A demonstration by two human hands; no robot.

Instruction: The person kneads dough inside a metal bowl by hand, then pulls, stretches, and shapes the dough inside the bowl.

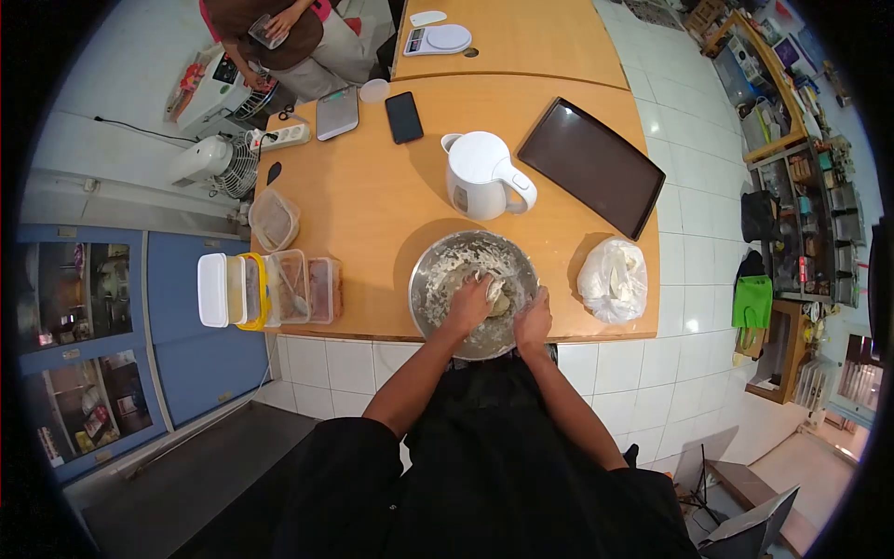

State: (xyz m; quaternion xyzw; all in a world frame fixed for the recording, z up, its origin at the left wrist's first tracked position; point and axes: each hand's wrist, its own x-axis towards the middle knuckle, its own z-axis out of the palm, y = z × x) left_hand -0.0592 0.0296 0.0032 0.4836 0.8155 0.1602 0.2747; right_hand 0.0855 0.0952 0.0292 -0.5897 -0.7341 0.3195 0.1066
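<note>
A steel mixing bowl (430, 328) sits at the near edge of the table, its inner wall smeared with flour and sticky bits. Inside it is a lump of pale, rough dough (501, 303). My left hand (471, 303) reaches into the bowl, fingers curled and pressed on the dough, with dough stuck to the fingertips. My right hand (534, 322) grips the bowl's right rim; some of its fingers are hidden behind the rim.
A white electric kettle (482, 172) stands behind the bowl. To the right are a dark baking tray (596, 168) and a tied plastic bag (613, 281). Plastic containers (291, 287), a phone (404, 117) and a scale (337, 114) lie left. Another person (298, 42) stands at the far left.
</note>
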